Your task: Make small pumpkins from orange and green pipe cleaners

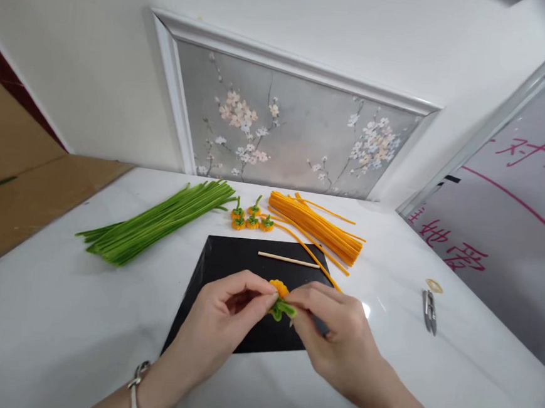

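Between my two hands is a small pipe-cleaner pumpkin [279, 287], orange with green loops and a green stem end on the side toward me. My left hand [230, 314] pinches it from the left with thumb and forefinger. From the right, the closed fingers of my right hand [333, 328] grip it by the green stem end. Both hands are above a black mat [229, 270]. A thin wooden stick [289, 259] lies across the mat just beyond my fingers, and a loose orange pipe cleaner [317, 261] runs toward my right hand.
Several finished pipe-cleaner pumpkins [252, 221] stand behind the mat. Green pipe cleaners [158, 223] lie bundled at left, orange ones [318, 226] at back right. Thread snips [429, 312] and a rubber band [434, 285] lie at right. Cardboard [41, 204] borders the left; a whiteboard [500, 247] stands right.
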{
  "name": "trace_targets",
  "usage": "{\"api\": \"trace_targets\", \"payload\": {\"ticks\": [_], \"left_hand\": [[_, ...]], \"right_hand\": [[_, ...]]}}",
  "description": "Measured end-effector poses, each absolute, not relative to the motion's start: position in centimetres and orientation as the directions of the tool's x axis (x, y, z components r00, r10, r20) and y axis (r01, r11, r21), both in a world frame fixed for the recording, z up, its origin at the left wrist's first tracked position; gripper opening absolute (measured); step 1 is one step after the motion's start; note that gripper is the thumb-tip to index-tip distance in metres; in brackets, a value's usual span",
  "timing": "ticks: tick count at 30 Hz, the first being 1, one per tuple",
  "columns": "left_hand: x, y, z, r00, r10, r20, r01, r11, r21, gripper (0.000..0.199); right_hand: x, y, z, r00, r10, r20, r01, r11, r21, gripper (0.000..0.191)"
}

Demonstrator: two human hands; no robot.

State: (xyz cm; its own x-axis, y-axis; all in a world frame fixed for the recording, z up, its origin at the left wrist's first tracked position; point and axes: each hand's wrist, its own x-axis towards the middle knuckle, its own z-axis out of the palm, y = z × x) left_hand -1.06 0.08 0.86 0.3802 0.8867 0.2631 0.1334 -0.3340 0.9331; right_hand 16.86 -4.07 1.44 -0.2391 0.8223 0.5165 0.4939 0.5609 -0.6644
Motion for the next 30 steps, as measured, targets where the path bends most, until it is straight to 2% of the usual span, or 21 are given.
{"api": "trace_targets", "payload": {"ticks": [3, 8, 13, 17, 19, 20, 23, 25, 27, 30], "left_hand": [[-1.0, 0.3, 1.1, 0.419, 0.896, 0.149, 0.087, -0.203, 0.975, 0.008], [-1.2, 0.3, 0.9, 0.464, 0.882, 0.084, 0.134, -0.163, 0.977, 0.010], [-1.2, 0.0, 0.5, 0.458, 0.885, 0.088, 0.139, -0.169, 0.976, 0.009], [-1.0, 0.0, 0.8, 0.423, 0.899, 0.111, 0.102, -0.169, 0.980, 0.006], [-0.9, 0.0, 1.1, 0.406, 0.905, 0.126, 0.034, -0.153, 0.988, 0.005], [-0.9, 0.0, 1.3, 0.401, 0.908, 0.124, 0.006, -0.139, 0.990, 0.007], [-0.8, 0.0, 1.6, 0.401, 0.912, 0.088, -0.006, -0.094, 0.996, 0.014], [-0.8, -0.1, 1.6, 0.396, 0.915, 0.078, 0.012, -0.090, 0.996, 0.016], [-0.8, -0.1, 1.5, 0.389, 0.916, 0.092, 0.024, -0.110, 0.994, 0.017], [-0.9, -0.2, 1.0, 0.401, 0.907, 0.130, 0.039, -0.158, 0.987, 0.017]], "right_hand": [[17.1, -3.9, 1.3, -0.344, 0.701, 0.625, 0.569, 0.685, -0.455, 0.023], [17.3, -3.7, 1.6, -0.467, 0.638, 0.613, 0.686, 0.698, -0.204, 0.029], [16.8, -4.0, 1.5, -0.444, 0.653, 0.613, 0.764, 0.634, -0.122, 0.029], [16.5, -4.2, 1.2, -0.425, 0.641, 0.639, 0.803, 0.593, -0.060, 0.022], [16.5, -4.2, 1.3, -0.405, 0.632, 0.661, 0.787, 0.608, -0.099, 0.017], [16.6, -4.1, 1.3, -0.372, 0.642, 0.671, 0.766, 0.620, -0.168, 0.016], [17.0, -4.0, 1.7, -0.206, 0.755, 0.622, 0.648, 0.581, -0.491, 0.016], [17.1, -4.0, 1.9, -0.135, 0.830, 0.542, 0.586, 0.508, -0.632, 0.013], [17.0, -4.0, 1.9, -0.123, 0.858, 0.498, 0.573, 0.471, -0.671, 0.012], [16.6, -4.0, 1.7, -0.154, 0.841, 0.520, 0.568, 0.505, -0.650, 0.012]]}}
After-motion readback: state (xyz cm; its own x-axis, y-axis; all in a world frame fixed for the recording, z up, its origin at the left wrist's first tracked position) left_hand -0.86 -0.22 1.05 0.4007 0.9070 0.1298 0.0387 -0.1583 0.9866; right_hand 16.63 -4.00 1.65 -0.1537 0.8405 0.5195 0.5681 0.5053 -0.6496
